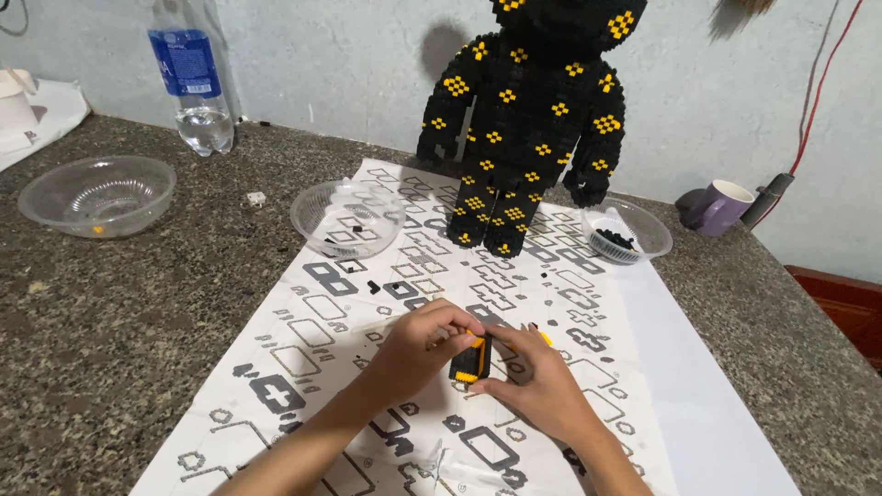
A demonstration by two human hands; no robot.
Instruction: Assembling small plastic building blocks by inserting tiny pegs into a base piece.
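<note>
My left hand [418, 347] and my right hand [537, 377] meet over a printed instruction sheet [322, 321], both pinching a small black and yellow brick assembly [470, 358] held upright between the fingertips. A tall black bear figure [528, 119] built of small bricks with yellow diamond patches stands at the sheet's far end. A few loose black bricks [374, 287] lie on the sheet ahead of my hands.
A clear bowl [347, 218] with a few bricks sits left of the figure, another clear bowl [629, 231] with black bricks to its right, and a third clear bowl [96, 195] at far left. A water bottle [193, 78] and a purple mug [718, 207] stand near the wall on the granite counter [119, 312].
</note>
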